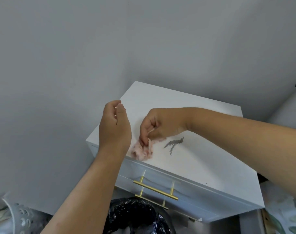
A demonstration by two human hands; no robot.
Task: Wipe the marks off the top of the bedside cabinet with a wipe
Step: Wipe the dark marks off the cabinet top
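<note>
I log: right hand (158, 125) pinching crumpled pinkish wipe (142, 152) on white cabinet top (186, 159); grey smear (174, 143) just beside; left hand (114, 125) loosely curled, empty, near front-left edge.

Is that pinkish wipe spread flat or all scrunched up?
Scrunched up. The wipe lies bunched in wrinkled folds near the cabinet top's front edge, pinched by the right hand.

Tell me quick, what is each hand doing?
Left hand: loosely curled, holding nothing.
Right hand: pinching the crumpled wipe.
</note>
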